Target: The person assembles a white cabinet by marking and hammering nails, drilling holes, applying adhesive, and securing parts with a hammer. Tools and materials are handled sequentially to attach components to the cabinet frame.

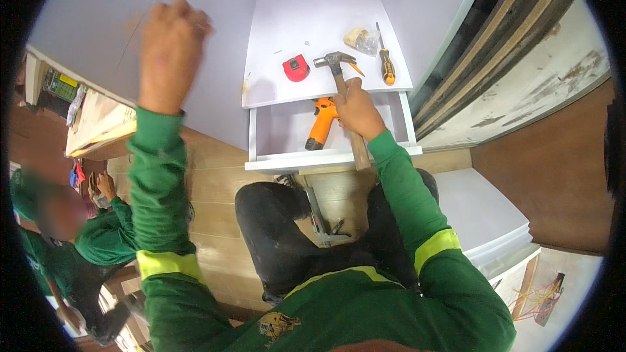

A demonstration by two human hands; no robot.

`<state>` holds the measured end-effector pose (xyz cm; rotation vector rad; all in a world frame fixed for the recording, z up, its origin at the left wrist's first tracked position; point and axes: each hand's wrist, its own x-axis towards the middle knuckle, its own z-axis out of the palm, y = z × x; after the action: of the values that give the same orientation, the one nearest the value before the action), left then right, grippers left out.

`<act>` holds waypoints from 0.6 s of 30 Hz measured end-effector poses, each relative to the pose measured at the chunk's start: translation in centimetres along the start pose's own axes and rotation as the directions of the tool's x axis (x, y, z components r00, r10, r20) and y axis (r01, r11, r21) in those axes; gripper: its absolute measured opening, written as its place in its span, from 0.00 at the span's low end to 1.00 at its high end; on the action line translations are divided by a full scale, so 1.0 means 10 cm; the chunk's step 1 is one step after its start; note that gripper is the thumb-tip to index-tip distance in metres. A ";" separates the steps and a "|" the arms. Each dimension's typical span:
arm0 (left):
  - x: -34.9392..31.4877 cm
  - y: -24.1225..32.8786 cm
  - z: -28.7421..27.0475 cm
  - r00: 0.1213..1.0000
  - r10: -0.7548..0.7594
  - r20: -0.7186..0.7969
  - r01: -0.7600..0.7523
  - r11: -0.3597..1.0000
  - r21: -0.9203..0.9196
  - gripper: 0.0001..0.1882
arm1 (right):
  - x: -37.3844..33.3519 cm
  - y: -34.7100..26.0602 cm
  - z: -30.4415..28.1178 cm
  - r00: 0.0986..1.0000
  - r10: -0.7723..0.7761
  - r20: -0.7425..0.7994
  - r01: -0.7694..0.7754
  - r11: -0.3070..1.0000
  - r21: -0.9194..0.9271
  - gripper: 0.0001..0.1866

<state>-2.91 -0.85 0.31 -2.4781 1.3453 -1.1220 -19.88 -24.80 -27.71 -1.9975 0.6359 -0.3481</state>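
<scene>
My right hand [358, 109] is closed around the wooden handle of a claw hammer [358, 150]. The hammer's metal head lies toward the white cabinet shelf [287, 13], above the open drawer. Raised at the left, my left hand [173, 45] is in front of a white side panel [215, 0]; its fingers are curled and slightly blurred, and what they hold, if anything, is hidden. An orange cordless drill [321, 125] rests in the drawer [280, 137], partly behind my right hand. On the shelf lie a red tape measure [296, 68], an orange pencil [356, 69] and a screwdriver [387, 66].
A clear plastic bag [363, 40] with small contents sits by the screwdriver. Wooden-edged boards [489, 45] lean at the right, above stacked white panels [482, 215]. Dark tools [316, 215] lie on the floor between my legs. A co-worker in green [104, 234] is at the left.
</scene>
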 end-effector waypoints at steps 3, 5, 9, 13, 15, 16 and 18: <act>-0.26 0.30 0.92 0.999 0.008 0.040 0.009 0.915 -0.404 0.09 | -0.11 -0.19 0.06 1.000 0.002 0.019 0.000 0.997 -0.075 0.23; -0.21 0.47 1.76 0.975 -0.045 0.219 0.153 0.850 -0.505 0.11 | -0.13 -0.22 0.08 1.000 0.006 0.001 -0.006 0.998 -0.059 0.24; -0.31 0.71 3.01 0.936 -0.127 0.327 0.284 0.821 -0.496 0.10 | -0.19 -0.11 0.09 1.000 0.009 -0.025 -0.009 1.000 0.002 0.22; -0.24 0.74 3.45 0.921 -0.143 0.362 0.330 0.782 -0.529 0.07 | -0.18 -0.01 0.03 0.997 -0.051 -0.060 0.046 0.996 -0.078 0.21; -0.19 0.79 3.52 0.953 -0.078 0.294 0.220 0.845 -0.487 0.07 | -0.17 0.03 -0.04 0.998 -0.059 -0.037 0.057 0.996 -0.067 0.22; -0.23 0.74 3.59 0.971 -0.003 0.241 0.104 0.907 -0.408 0.07 | -0.17 0.01 -0.04 0.996 -0.086 -0.025 0.084 0.994 -0.068 0.23; -0.27 0.76 3.72 0.986 0.061 0.156 -0.011 0.952 -0.305 0.06 | -0.14 0.00 -0.12 0.994 -0.106 -0.009 0.105 0.993 -0.048 0.23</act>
<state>15.14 -12.23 -31.16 -2.6673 1.6102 -0.7287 -21.65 -24.83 -27.14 -2.0805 0.5515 -0.4124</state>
